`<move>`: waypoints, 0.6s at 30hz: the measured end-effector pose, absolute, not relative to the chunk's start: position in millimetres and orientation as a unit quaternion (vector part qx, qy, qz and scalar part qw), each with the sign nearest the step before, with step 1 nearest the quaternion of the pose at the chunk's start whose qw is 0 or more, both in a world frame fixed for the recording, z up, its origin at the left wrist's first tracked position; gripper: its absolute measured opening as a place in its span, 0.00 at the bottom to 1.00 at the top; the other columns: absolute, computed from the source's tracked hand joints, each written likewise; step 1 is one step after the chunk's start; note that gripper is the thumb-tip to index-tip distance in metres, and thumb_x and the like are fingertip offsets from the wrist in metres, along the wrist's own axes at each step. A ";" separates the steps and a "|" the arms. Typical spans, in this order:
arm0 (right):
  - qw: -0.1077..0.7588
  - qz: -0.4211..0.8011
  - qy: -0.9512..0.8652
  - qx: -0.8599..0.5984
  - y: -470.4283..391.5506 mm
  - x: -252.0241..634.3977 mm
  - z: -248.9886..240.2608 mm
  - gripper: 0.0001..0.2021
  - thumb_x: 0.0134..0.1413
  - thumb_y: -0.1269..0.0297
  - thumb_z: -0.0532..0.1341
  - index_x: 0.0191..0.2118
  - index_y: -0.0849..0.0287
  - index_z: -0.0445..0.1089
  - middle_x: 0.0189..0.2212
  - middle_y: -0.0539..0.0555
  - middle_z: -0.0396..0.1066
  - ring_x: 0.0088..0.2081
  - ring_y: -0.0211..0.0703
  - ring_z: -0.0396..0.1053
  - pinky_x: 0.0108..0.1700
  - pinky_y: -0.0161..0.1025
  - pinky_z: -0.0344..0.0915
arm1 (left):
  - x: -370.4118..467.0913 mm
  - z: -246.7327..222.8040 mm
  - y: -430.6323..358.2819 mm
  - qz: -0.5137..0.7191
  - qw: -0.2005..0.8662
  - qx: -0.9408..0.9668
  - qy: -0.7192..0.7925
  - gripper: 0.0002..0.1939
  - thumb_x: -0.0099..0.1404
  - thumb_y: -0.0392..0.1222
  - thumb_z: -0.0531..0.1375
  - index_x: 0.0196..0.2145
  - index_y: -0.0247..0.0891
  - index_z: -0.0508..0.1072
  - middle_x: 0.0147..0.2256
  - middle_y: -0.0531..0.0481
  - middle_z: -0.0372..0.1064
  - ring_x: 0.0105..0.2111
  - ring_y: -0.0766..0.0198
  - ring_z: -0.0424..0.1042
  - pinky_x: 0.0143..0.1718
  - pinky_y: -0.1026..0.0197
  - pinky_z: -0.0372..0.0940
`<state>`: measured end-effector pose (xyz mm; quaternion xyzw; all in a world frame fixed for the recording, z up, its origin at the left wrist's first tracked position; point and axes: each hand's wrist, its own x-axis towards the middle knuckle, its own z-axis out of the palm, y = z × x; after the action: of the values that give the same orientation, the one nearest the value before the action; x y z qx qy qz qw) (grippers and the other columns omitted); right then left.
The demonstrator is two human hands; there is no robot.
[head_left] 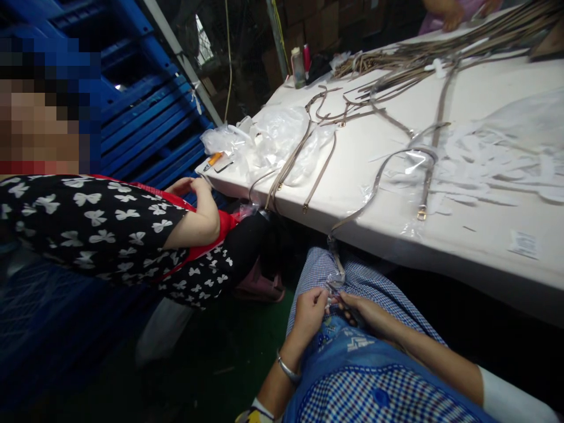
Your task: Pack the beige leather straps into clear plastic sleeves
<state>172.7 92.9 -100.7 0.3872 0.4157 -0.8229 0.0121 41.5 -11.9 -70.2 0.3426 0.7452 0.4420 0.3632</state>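
A narrow taupe belt [378, 179], partly wrapped in clear plastic film, curves across the table and hangs over its edge to my lap. Its wrapped end is between my two hands. My left hand [312, 306] is closed, thumb and fingers pinching this end. Close beside it, my right hand [359, 309] is curled around something dark, perhaps a tool handle, which I cannot make out. Above my lap, a gold buckle [422, 212] lies near the table edge. Both hands rest over a blue checked apron [348, 376].
The white-covered table [453, 247] holds white strips [497, 167], clear plastic bags [282, 132], more belts [304, 144] and a strap pile [409, 59]. An orange cutter [214, 160] lies at the left corner. A co-worker [101, 229] sits at left; another person's hand [452, 16] shows at the back.
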 end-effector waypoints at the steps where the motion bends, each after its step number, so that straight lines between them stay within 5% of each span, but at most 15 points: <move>1: 0.011 -0.825 0.413 0.386 92.5 171.6 -100.6 0.16 0.57 0.51 0.58 0.33 0.60 0.73 0.21 0.47 0.62 0.20 0.32 0.56 0.22 0.30 0.53 | 41.5 -69.9 -12.3 0.439 0.361 0.346 0.746 0.18 0.66 0.49 0.53 0.26 0.34 0.72 0.21 0.54 0.63 0.24 0.66 0.62 0.27 0.66 0.54; 12: -0.067 -0.806 0.447 0.382 97.5 188.2 -88.8 0.20 0.44 0.44 0.64 0.28 0.59 0.70 0.20 0.46 0.60 0.23 0.36 0.54 0.27 0.34 0.51 | 38.5 -62.2 -18.5 0.369 0.368 0.393 0.757 0.17 0.64 0.45 0.56 0.21 0.35 0.72 0.20 0.53 0.65 0.24 0.65 0.64 0.28 0.65 0.54; 15: -0.096 -0.772 0.487 0.397 105.6 218.2 -84.2 0.22 0.46 0.41 0.63 0.33 0.59 0.74 0.23 0.49 0.64 0.27 0.39 0.58 0.29 0.36 0.54 | 35.3 -55.7 2.1 0.420 0.354 0.362 0.753 0.19 0.67 0.50 0.53 0.27 0.35 0.72 0.23 0.52 0.67 0.26 0.65 0.66 0.30 0.65 0.57; 18: -0.144 -0.710 0.531 0.439 115.5 256.4 -72.5 0.26 0.50 0.38 0.59 0.40 0.59 0.75 0.28 0.51 0.68 0.31 0.43 0.62 0.33 0.37 0.58 | 47.3 -48.1 47.4 0.522 0.374 0.310 0.702 0.16 0.63 0.52 0.60 0.38 0.34 0.72 0.32 0.49 0.71 0.32 0.64 0.69 0.34 0.65 0.61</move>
<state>256.4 115.5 -72.5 0.4386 0.5311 -0.7104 -0.1443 47.3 47.4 -48.1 0.3095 0.7015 0.5220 0.3737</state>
